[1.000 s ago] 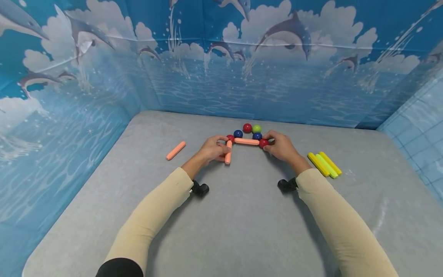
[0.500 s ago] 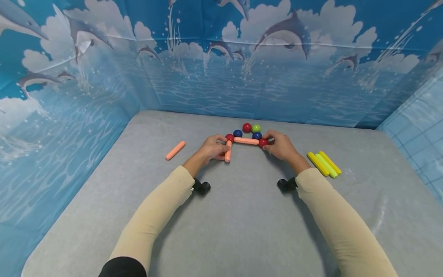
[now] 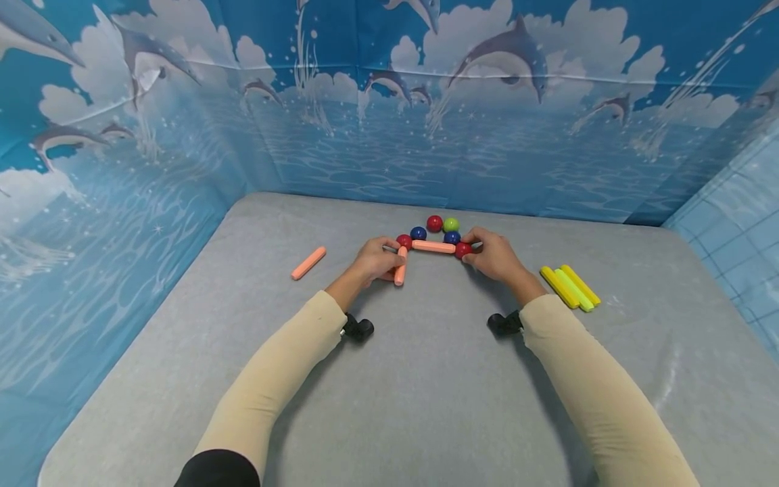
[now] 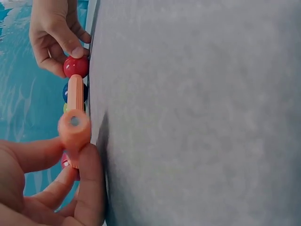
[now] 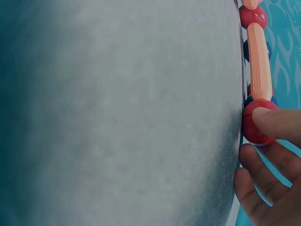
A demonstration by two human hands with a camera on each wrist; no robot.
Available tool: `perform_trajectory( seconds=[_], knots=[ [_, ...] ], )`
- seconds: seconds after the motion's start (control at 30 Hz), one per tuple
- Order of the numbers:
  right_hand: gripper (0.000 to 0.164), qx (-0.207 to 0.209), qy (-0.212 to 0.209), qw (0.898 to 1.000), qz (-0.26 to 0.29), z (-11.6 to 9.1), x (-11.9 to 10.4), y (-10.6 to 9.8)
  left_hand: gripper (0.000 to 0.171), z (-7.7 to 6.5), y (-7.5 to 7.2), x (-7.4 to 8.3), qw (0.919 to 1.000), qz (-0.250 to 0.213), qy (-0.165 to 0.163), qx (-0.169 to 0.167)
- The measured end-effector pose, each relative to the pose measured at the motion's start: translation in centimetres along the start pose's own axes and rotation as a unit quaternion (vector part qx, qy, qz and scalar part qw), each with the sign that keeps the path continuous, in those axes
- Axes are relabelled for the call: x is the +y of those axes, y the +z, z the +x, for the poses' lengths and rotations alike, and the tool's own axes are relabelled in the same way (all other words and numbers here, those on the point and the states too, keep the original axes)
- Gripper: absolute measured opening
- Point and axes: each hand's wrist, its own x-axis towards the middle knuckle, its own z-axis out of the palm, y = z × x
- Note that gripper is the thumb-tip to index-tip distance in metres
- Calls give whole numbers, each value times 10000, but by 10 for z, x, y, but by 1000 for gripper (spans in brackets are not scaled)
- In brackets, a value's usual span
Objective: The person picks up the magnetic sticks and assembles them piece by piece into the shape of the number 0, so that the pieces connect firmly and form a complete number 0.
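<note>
An orange ribbed stick (image 3: 434, 247) joins two red balls, the left one (image 3: 404, 241) and the right one (image 3: 463, 250). A second orange stick (image 3: 399, 267) extends from the left ball toward me; its near end shows a round hole in the left wrist view. My left hand (image 3: 374, 261) pinches this second stick between thumb and fingers. With thumb and fingertips, my right hand (image 3: 491, 256) grips the right red ball; the thumb lies across the ball (image 5: 258, 122) in the right wrist view. How firmly the second stick sits on its ball cannot be made out.
Behind the joined pieces lie two blue balls (image 3: 418, 233), another red ball (image 3: 435, 224) and a green ball (image 3: 451, 224). One loose orange stick (image 3: 308, 263) lies left. Yellow and yellow-green sticks (image 3: 569, 287) lie right. A dolphin-print curtain (image 3: 389, 155) borders the grey table (image 3: 426, 392).
My left wrist has shifted slightly to the right, and the near end of the held stick has moved a little away from me. The right hand keeps its grip in place.
</note>
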Motion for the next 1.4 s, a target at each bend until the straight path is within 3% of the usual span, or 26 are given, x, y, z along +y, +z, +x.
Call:
perform_trajectory(
  seconds=[0.2,0.33,0.43,0.87,1.13,1.4],
  knots=[
    [29,2,-20,10000,45,0,-1,0,29,2,0,0,9971,587,260,415],
    [29,-16,7,10000,25,1,0,-1,27,8,-3,-3,9825,1377,909,865],
    [29,-18,-19,10000,18,0,0,-2,29,14,-6,-4,9704,1779,1304,981],
    [31,-57,-65,10000,-22,3,0,2,35,38,-20,-4,9588,2284,1691,-38],
    [32,-96,-50,9999,-67,3,-1,-1,35,43,-19,-3,9565,2381,1681,-156],
    [33,-114,-16,9999,-41,6,-3,-3,35,42,-19,0,9592,2353,1560,-181]
  ],
)
